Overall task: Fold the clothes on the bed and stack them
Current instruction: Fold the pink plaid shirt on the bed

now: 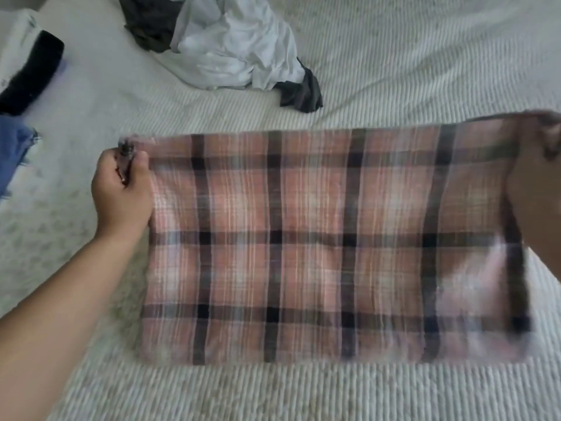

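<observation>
A pink plaid cloth [331, 244] with dark crossing stripes was stretched out flat across the near middle of the bed [425, 62], blurred by motion. The left hand [123, 189] gripped its far left corner, fingers [141, 165] curled tight round a bunched bit of the fabric, with the bare forearm running back toward the near left. The right hand [543, 189] was at the far right corner, mostly cut off by the frame edge and dark with blur; it seemed to hold that corner raised, but how its fingers lay could not be told. The cloth's near edge lay on the ribbed white bedcover. Farther off, beyond the cloth and well apart from it, sat a crumpled heap: a pale grey-white garment [236, 47] lying over a dark grey garment [151, 22], with another dark piece [300, 92] poking out at the heap's near right side. At the far left a black item [30, 74] lay against something white [18, 38], and just nearer than that a blue garment [15, 150] showed at the frame's left edge. Nothing lay between the hands and the cloth.
</observation>
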